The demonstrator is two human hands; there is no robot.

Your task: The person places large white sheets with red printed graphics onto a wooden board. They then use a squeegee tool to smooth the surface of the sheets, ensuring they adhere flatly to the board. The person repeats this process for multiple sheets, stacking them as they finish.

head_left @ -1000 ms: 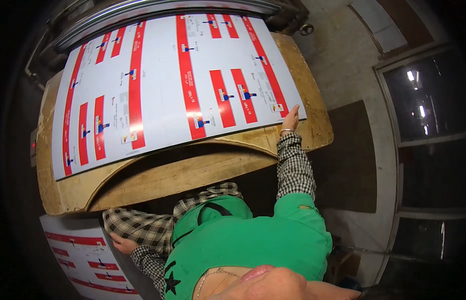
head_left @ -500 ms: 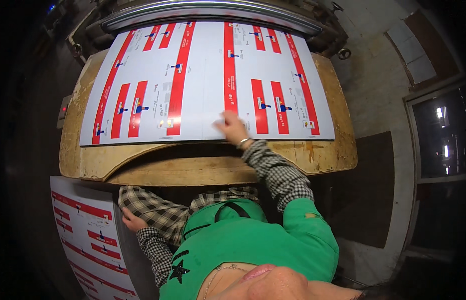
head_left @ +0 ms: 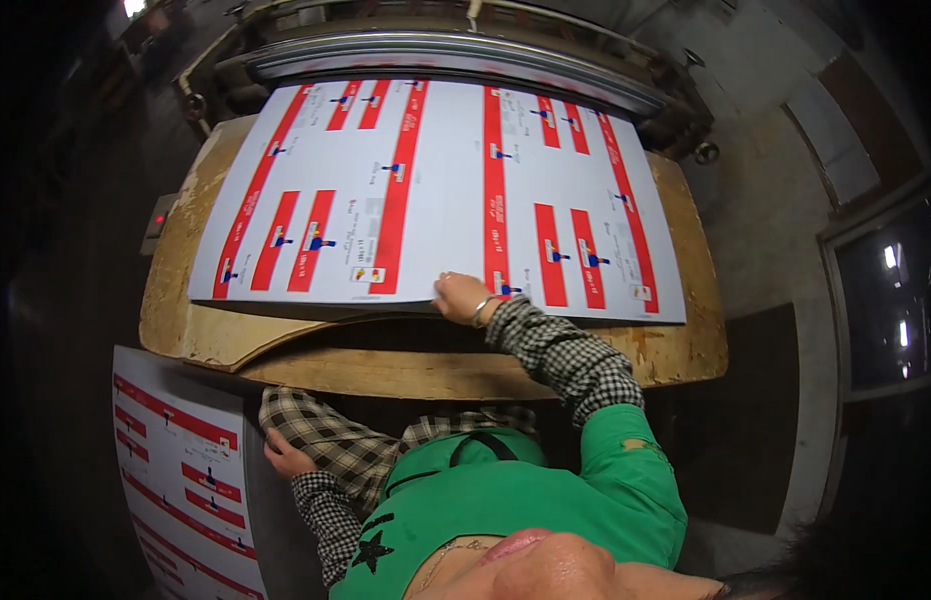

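A large white printed sheet [head_left: 445,200] with red bands and small blue figures lies on the worn wooden table. It sits on top of others, and its far edge reaches the metal roller. My right hand [head_left: 463,298], with a bracelet at the wrist, is closed on the middle of the sheet's near edge, which bends a little there. Low at my left side, my left hand [head_left: 288,455] rests between my checked trouser leg and a stack of similar printed sheets [head_left: 175,430]. Its fingers look loosely extended, and I see nothing held in them.
The wooden table [head_left: 405,370] has a curved cut-out at its near side. Across its far end runs a machine with a long metal roller [head_left: 455,48] and a handwheel [head_left: 705,153] at the right. A dark board [head_left: 730,420] leans against the right wall, beside a window [head_left: 890,300].
My right hand has come from above the sheet to its near edge and closed on it. The whole view has shifted slightly; my left hand stays beside the stack.
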